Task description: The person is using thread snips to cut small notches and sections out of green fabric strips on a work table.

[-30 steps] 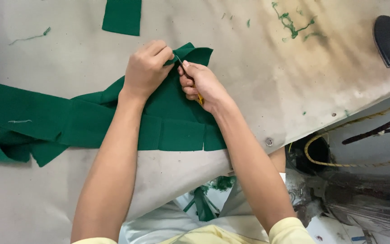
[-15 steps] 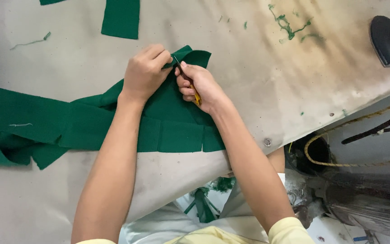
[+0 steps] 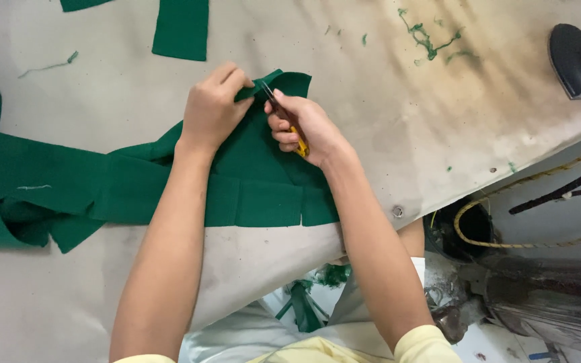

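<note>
Head view, looking down: one long green fabric piece (image 3: 136, 188) spreads from 9 o'clock to centre on a beige work table (image 3: 384, 114). Two bare hands meet at its upper tip. Left hand (image 3: 213, 107) is closed, pinching the fabric edge; right hand (image 3: 304, 124), touching it, is closed around small yellow-handled snips (image 3: 285, 119). One green scrap (image 3: 181, 28) lies at 12 o'clock. One dark iron (image 3: 576, 59) sits at 2 o'clock, well apart. Table edge drops away at 4 o'clock.

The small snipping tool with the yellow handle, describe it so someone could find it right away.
On the pale table, follow the large green cloth to its upper edge, where both hands meet. The snips sit in the right hand: dark pointed blades, yellow-orange handle, the only tool among fabric.
</note>
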